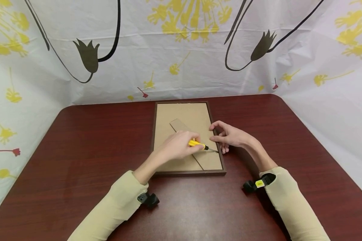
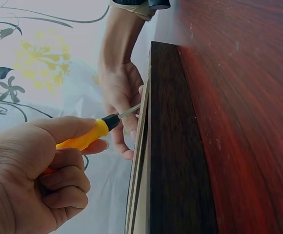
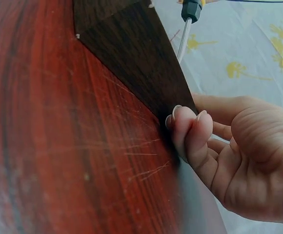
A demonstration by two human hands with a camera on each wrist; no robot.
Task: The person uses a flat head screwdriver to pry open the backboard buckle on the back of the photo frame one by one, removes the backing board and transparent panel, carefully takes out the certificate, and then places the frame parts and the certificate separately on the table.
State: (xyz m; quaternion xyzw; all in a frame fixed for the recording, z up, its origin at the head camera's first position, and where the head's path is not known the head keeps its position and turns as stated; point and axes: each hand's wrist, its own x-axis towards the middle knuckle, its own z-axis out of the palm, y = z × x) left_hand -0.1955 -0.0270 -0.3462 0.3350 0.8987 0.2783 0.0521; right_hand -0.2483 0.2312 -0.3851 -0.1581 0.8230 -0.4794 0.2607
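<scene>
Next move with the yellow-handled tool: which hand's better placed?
Likely left: the left hand holds the yellow-handled tool, tip at the frame's right edge. The right hand grips that edge.

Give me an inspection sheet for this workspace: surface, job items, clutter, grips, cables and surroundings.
Surface: dark red wood-look table, fine scratches showing in the right wrist view.
Job items: dark frame lying with its tan backing up, a strip running diagonally on it; yellow-handled screwdriver, its tip at the frame's right inner edge.
Clutter: nothing seen.
Grips: left hand holds the screwdriver; right hand grips the frame's right edge.
Cables: nothing seen.
Surroundings: white sheeting printed with yellow, red and dark plant shapes, behind and beside the table.
</scene>
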